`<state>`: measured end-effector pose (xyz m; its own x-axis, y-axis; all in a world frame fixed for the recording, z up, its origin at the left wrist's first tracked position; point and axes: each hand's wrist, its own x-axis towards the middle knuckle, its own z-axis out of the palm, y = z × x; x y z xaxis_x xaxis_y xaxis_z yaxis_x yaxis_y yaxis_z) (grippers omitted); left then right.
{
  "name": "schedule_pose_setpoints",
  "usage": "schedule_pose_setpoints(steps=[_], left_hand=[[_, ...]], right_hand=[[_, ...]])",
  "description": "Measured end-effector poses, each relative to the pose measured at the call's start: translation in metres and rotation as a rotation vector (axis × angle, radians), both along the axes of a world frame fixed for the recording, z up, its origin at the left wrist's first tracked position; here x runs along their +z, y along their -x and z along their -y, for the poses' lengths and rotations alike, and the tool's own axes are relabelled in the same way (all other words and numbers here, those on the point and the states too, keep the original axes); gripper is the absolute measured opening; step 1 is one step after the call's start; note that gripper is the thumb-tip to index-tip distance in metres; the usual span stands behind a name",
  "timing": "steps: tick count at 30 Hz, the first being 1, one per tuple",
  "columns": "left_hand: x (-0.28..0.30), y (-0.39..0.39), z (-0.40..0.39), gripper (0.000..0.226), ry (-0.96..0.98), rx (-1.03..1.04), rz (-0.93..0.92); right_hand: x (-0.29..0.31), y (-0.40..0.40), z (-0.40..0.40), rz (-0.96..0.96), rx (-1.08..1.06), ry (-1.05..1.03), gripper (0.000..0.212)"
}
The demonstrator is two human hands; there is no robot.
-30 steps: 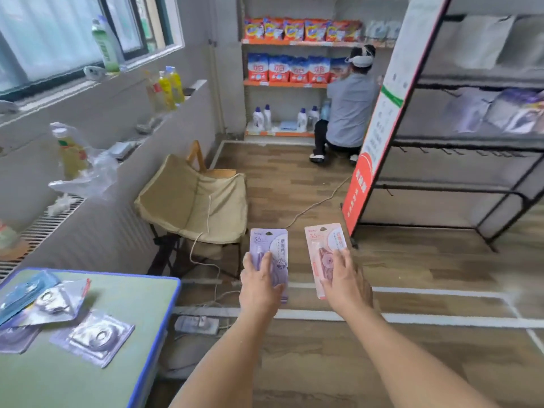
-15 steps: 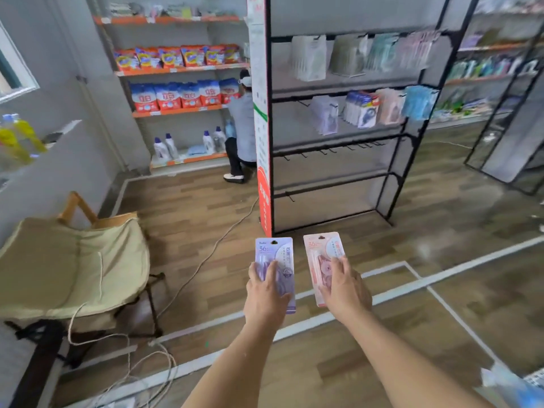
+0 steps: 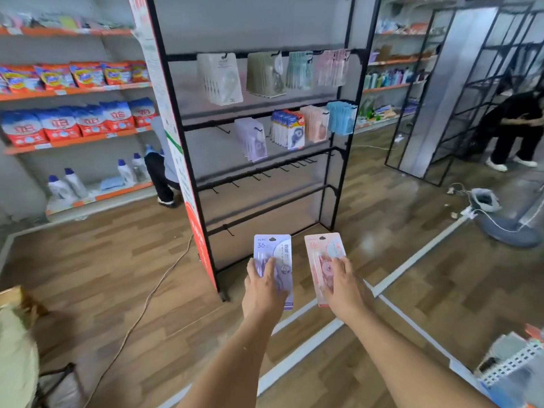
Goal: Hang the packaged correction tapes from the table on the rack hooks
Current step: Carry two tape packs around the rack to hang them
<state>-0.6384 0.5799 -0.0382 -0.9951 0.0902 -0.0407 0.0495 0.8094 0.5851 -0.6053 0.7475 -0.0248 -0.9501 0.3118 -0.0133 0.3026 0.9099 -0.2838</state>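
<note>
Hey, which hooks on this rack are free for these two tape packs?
Free: the third rail's bare hooks, under the hanging purple packs, and one hook at that row's left end. Crowded: the top row and the second row's right side.

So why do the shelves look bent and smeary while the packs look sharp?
Head view: the wide-angle lens bows the black rack posts outward; hanging packets and side shelves are blurred, while the purple correction tape pack in the left hand and pink pack in the right hand stay fairly crisp.
</note>
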Motion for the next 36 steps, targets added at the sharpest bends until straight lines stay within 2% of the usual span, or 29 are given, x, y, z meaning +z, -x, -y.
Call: schedule_pose_setpoints(steps=[7,13,24,31,36], left_hand=[[0.000,0.096,-0.057,0.075,0.070,-0.136,0.034],[-0.009,0.172,-0.124,0.075,0.067,-0.160,0.032],[0.011,0.309,-0.277,0.069,0.023,-0.057,-0.027],[0.024,0.389,-0.319,0.068,0.018,0.021,-0.044],[0.029,0.459,-0.340,0.070,0.006,0.034,-0.079]], right_hand=[[0.000,0.073,-0.055,0.005,-0.135,-0.007,0.052],[-0.006,0.139,-0.121,0.023,-0.169,0.027,0.052],[0.020,0.311,-0.279,-0.056,-0.047,0.030,0.054],[0.017,0.408,-0.323,-0.103,0.033,0.086,0.056],[0.026,0.479,-0.345,-0.116,0.061,0.002,0.059]])
